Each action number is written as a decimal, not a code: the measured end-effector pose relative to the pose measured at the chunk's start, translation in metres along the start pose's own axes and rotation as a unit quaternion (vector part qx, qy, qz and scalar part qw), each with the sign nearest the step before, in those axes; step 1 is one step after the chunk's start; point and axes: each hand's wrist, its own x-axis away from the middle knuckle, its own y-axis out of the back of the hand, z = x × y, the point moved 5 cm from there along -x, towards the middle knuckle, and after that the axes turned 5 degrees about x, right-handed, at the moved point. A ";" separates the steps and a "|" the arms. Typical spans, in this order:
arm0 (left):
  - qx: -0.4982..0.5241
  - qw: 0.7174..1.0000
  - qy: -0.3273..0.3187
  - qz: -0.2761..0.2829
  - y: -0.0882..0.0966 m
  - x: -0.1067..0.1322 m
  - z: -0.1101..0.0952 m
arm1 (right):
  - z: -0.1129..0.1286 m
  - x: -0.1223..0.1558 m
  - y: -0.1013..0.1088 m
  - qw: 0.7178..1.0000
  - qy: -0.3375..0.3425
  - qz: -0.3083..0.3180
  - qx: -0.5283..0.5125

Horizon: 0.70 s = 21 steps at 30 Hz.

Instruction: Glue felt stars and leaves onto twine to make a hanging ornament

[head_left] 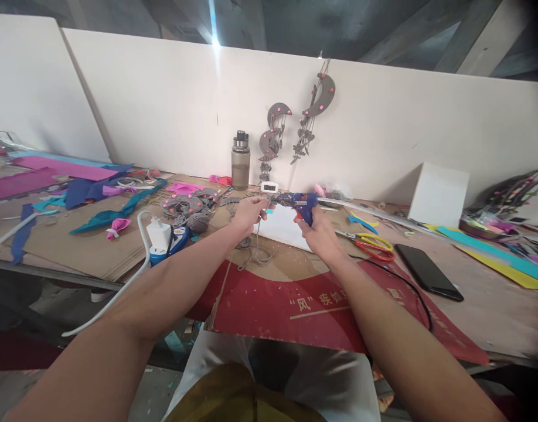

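Note:
My right hand is wrapped round the handle of a blue hot glue gun, its nozzle turned to the left. Close to that nozzle, my left hand pinches grey yarn; what else may be between its fingers is too small to tell. Loose strands of yarn trail down onto the cardboard below. A white sheet lies beneath both hands. Behind them stands a small white digital display.
Left are a power strip with a white cable and a decorated grey yarn pile. A bottle stands behind. Scissors, a phone and a black cord lie right. Moon-shaped hangings hang on the white board.

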 end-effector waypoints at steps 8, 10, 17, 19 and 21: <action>-0.001 1.000 -0.004 -0.016 0.000 0.002 -0.003 | 0.002 0.000 0.000 1.000 -0.002 0.000 0.008; 0.001 1.000 -0.003 -0.021 0.000 0.003 -0.004 | 0.002 0.000 0.000 1.000 -0.006 0.001 0.007; -0.005 1.000 0.005 -0.009 -0.002 0.006 -0.005 | 0.003 0.001 -0.001 1.000 -0.009 0.005 0.009; -0.009 1.000 0.006 -0.010 -0.003 0.007 -0.005 | 0.003 0.002 -0.001 1.000 -0.011 0.004 0.013; -0.009 1.000 0.006 -0.012 -0.003 0.008 -0.006 | 0.004 0.002 0.000 1.000 -0.009 0.004 0.014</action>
